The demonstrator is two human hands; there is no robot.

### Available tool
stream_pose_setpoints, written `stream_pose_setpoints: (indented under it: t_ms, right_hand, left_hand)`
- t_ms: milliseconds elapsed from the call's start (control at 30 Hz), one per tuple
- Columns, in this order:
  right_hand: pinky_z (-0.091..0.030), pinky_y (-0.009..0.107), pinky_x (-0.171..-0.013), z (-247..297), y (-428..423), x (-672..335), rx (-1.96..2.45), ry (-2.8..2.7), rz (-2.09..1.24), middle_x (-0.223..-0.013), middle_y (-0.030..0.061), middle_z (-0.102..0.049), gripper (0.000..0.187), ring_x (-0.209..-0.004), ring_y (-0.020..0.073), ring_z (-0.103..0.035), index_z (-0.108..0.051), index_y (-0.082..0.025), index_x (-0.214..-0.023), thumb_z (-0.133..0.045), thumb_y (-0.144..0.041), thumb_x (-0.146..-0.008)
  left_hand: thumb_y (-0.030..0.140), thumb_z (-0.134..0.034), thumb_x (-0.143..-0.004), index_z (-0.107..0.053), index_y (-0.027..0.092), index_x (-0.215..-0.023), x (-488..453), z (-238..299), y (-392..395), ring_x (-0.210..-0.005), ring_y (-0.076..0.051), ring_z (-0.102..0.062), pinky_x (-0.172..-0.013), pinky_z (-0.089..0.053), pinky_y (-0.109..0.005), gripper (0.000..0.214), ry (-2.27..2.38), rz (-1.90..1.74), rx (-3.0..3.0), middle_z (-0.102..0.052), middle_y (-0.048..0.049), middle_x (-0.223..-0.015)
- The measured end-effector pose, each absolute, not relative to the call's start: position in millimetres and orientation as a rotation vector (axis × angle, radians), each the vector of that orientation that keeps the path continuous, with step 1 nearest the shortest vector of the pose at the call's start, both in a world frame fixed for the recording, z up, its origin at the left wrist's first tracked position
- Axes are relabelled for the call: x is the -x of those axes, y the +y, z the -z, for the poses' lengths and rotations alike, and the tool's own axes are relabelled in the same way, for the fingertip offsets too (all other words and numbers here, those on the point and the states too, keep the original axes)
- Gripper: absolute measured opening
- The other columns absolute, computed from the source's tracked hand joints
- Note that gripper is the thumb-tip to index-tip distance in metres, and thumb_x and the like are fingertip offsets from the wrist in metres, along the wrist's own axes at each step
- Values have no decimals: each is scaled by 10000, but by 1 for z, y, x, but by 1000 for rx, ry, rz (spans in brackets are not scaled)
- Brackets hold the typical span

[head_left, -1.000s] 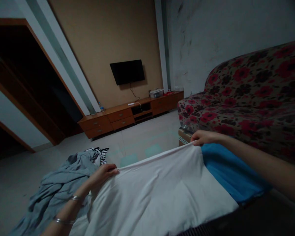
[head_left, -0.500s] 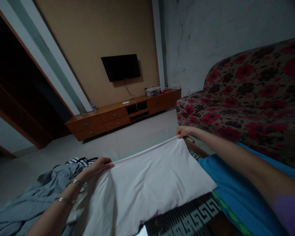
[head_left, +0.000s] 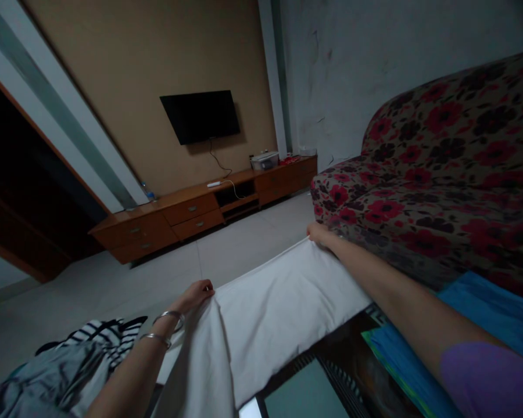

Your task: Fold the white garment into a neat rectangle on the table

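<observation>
A white cloth (head_left: 283, 310), its exact kind unclear, stretches between my two hands above a dark, patterned glass-topped table (head_left: 307, 392). My left hand (head_left: 197, 295), with two bangles at the wrist, pinches its upper edge on the left. Beyond that grip, a loose fold of the cloth hangs down toward me. At the far right corner, my right hand (head_left: 319, 233) is closed on the same edge. The edge between the hands is drawn nearly straight, and the lower part hangs over the table.
Grey and striped clothes (head_left: 82, 360) are heaped at the left. Blue fabric (head_left: 497, 313) lies under my right arm. A floral sofa (head_left: 422, 174) stands on the right. Across the tiled floor (head_left: 192, 261) are a wooden TV cabinet (head_left: 192, 212) and a wall-mounted television (head_left: 203, 118).
My hands have come closer together, the left shifting rightward, with the cloth still held. More of the glass tabletop shows beneath it. The view has turned slightly.
</observation>
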State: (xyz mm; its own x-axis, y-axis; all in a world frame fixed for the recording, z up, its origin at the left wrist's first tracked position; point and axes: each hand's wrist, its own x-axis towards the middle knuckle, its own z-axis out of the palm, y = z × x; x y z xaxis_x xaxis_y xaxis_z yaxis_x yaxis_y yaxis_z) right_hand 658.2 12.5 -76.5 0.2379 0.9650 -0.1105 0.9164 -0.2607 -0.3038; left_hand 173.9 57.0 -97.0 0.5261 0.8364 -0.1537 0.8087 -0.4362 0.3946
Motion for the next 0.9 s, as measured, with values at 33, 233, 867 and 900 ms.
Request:
stream_pose_setpoints:
  t_ms: [33, 233, 867, 900]
  right_hand:
    - [-528, 410, -880, 82, 18, -659, 2399, -1739, -399, -1175, 85, -598, 350, -1023, 196, -603, -583, -146, -1193, -584, -376, -929]
    - [-407, 473, -984, 101, 22, -650, 2443, -1587, -138, -1260, 239, -565, 362, -1213, 347, -488, -626, -81, -1214, -483, -269, -940]
    - [-254, 372, -1128, 159, -21, -656, 2091, -1916, 3, -1475, 156, -429, 464, -1373, 233, -353, -483, -77, -1381, -347, -318, -1009]
    - [-260, 364, -1123, 155, -24, -662, 2108, -1907, -1, -1472, 161, -431, 456, -1363, 229, -358, -488, -68, -1370, -348, -309, -1009]
  left_hand:
    - [490, -512, -781, -604, 201, -777, -174, 101, 64, -783, -238, -577, -703, -413, -295, 304, 1373, -70, -2377, -673, -66, -818]
    - [311, -473, -836, -639, 131, -939, -199, 97, 55, -1024, -319, -578, -861, -431, -422, 265, 1716, 52, -2673, -644, -171, -1058]
    - [482, -237, -987, -454, 195, -1432, -276, 149, -46, -1367, -385, -335, -1057, -307, -576, 573, 1772, -231, -2845, -373, -172, -1515]
    - [478, -244, -987, -452, 200, -1434, -273, 148, -45, -1370, -381, -333, -1062, -303, -571, 566, 1758, -217, -2845, -369, -168, -1519]
